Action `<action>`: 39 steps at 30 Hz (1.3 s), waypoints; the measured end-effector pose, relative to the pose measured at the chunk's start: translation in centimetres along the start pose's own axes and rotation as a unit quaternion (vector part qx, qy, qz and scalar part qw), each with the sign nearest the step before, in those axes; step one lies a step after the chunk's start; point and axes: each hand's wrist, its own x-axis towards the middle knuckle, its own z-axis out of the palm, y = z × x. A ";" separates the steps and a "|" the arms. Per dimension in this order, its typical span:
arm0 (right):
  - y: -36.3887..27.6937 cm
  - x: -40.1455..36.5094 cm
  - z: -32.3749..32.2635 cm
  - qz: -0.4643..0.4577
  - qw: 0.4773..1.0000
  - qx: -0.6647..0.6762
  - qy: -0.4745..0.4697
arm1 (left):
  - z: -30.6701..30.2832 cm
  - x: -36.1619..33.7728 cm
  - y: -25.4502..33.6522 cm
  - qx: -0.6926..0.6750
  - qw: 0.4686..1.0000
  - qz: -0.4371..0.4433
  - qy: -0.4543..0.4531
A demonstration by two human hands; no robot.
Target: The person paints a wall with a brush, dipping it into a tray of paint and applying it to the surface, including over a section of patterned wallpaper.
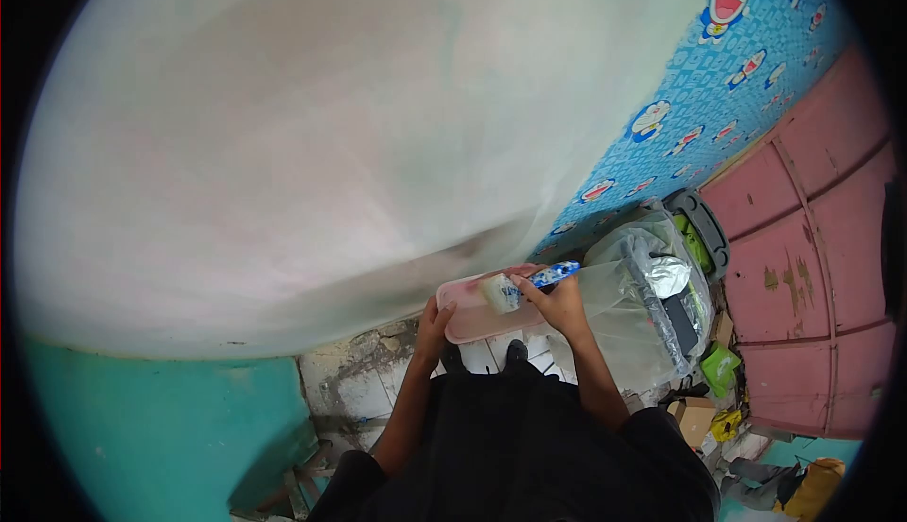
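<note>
A shallow pink tray (465, 319) is held out in front of my body. My left hand (434, 327) grips its left edge, with the thumb over the rim. My right hand (561, 307) is closed round a wide paintbrush (508, 295) with a blue-and-white patterned handle. The brush's pale bristles point left, over the tray's inside. Beyond the tray rises a wall (359, 125) with a patchy whitish coat and darker streaks low down.
Blue cartoon wallpaper (652, 158) covers the wall to the right, meeting a pink panelled surface (803, 267). Clear plastic sheeting (609, 324) drapes over bulky items nearby. A cardboard box (694, 420) and green bag (720, 371) lie below. Wooden pieces (298, 492) stand at lower left.
</note>
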 end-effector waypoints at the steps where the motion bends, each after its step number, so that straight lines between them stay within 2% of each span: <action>1: 0.1 -0.4 0.0 0.052 0.995 0.076 0.025 | -0.2 0.0 -0.4 -0.020 1.000 -0.001 0.007; 3: -0.1 -1.1 0.3 0.151 0.959 0.227 0.075 | -0.3 0.1 -0.5 -0.051 0.999 -0.001 0.018; 6: 2.2 -2.1 0.2 0.219 0.864 0.429 0.145 | 0.0 -0.3 0.1 -0.068 0.997 0.008 0.030; 10: 2.5 -1.7 -0.4 0.159 0.831 0.482 0.229 | -0.7 -0.4 0.3 -0.055 0.998 0.027 0.035; 13: 1.4 0.3 -1.1 0.153 0.828 0.456 0.290 | -2.3 -0.3 -0.4 -0.009 0.999 0.010 0.040; 17: 0.2 2.9 -1.6 0.081 0.799 0.501 0.323 | -4.5 0.4 -1.6 0.032 0.998 0.008 0.048; 21: -0.4 5.4 -1.0 0.053 0.774 0.530 0.343 | -3.6 -1.0 0.7 -0.035 0.998 0.003 0.055; 23: 1.5 6.3 0.4 0.054 0.776 0.517 0.357 | -3.8 -1.2 0.9 -0.038 0.998 0.012 0.053; 27: 6.0 6.5 3.1 0.066 0.778 0.487 0.392 | -5.3 -1.7 1.0 -0.036 0.998 -0.023 0.049; 30: 9.9 5.9 4.3 0.083 0.766 0.492 0.406 | -6.7 -1.6 0.5 0.003 0.999 0.012 0.045; 36: 19.4 5.4 7.4 0.112 0.719 0.529 0.436 | -10.4 -1.8 0.0 0.062 0.998 -0.005 0.034; 39: 23.9 4.7 8.7 0.126 0.712 0.529 0.444 | -11.0 -2.3 0.7 0.057 0.998 -0.024 0.027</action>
